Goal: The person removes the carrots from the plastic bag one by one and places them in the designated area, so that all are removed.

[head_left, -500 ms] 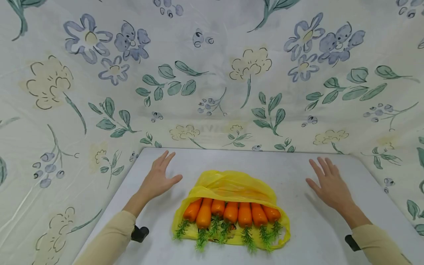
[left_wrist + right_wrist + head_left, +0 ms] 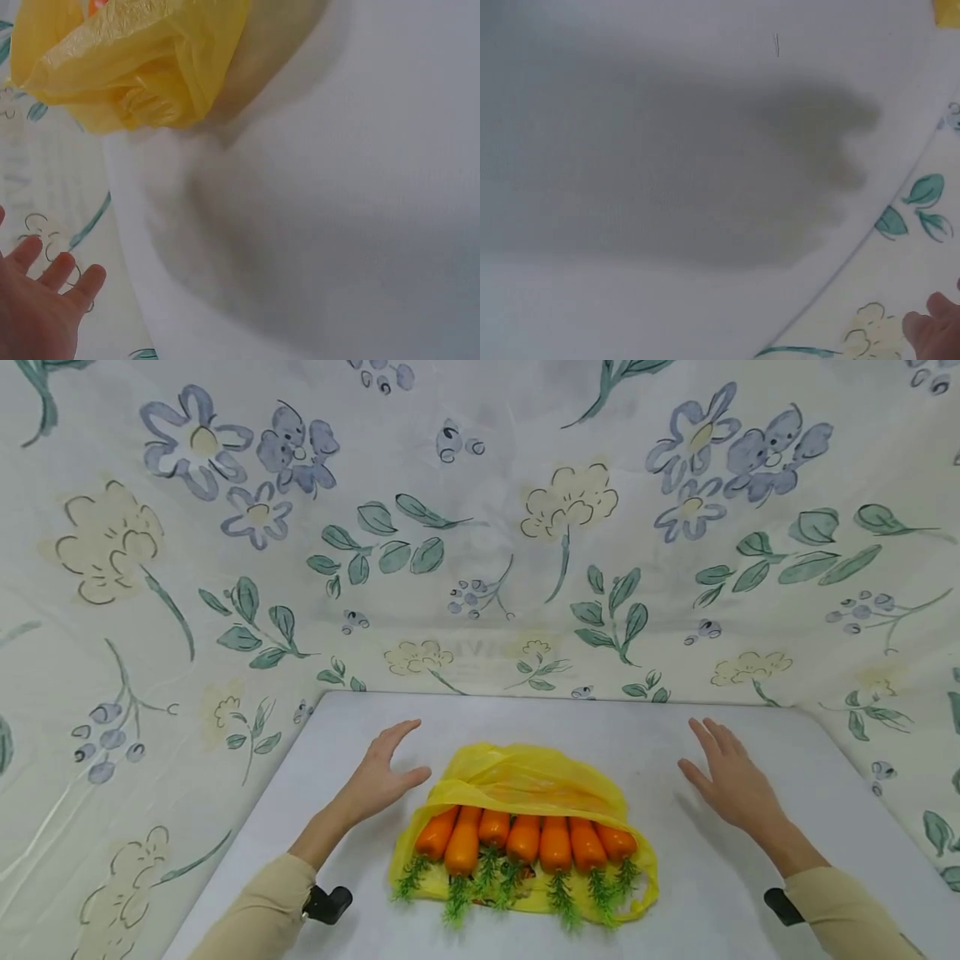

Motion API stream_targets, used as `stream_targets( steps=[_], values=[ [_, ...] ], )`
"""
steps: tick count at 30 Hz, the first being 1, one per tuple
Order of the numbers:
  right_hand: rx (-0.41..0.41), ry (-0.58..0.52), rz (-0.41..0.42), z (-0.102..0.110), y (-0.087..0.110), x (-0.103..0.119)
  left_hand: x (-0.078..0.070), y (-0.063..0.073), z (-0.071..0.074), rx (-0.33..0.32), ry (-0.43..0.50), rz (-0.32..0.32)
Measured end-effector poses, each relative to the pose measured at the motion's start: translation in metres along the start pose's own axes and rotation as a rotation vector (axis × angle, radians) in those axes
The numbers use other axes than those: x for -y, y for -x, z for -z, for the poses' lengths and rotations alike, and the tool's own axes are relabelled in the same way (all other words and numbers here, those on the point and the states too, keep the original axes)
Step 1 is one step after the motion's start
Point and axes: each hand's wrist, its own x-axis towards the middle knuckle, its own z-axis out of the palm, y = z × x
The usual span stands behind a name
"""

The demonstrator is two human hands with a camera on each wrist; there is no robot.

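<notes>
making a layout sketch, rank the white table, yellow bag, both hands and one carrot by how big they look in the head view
1. White table
2. Yellow bag
3. Left hand and right hand: too alike to rank
4. One carrot, counting only its visible part

Yellow bag (image 2: pixel 517 768) x1. Carrots (image 2: pixel 555 847) x7, in bag's mouth, w/ green tufts (image 2: pixel 560 902) x7 on bag's near side, 1 ea. Left hand (image 2: pixel 375 787) x1, L of bag; right hand (image 2: pixel 733 789) x1, R of bag; tot. 2. Beige sleeves (image 2: pixel 258 906) x2, 1 per side of bag. Blk wrist units (image 2: pixel 327 904) x2, ditto. White table (image 2: pixel 697 877) x1, under bag. Floral cloth (image 2: pixel 495 485) behind bag: no. of pcs unclear.
</notes>
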Motion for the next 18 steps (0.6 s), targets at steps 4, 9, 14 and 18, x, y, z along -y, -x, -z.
stream_targets(
  steps=[4,9,14,18],
  values=[
    [0.063,-0.043,-0.035,0.0,-0.003,0.013,0.0,0.003,-0.001,0.024,0.028,0.015],
    [0.073,-0.131,-0.036,0.0,-0.006,0.029,0.002,0.007,-0.001,0.043,0.075,0.007],
    [0.076,-0.236,-0.011,-0.002,-0.007,0.045,0.0,0.01,-0.002,0.088,0.105,0.011],
    [0.078,-0.33,0.038,-0.007,-0.004,0.067,-0.002,0.012,-0.002,0.133,0.084,0.04]
  ],
)
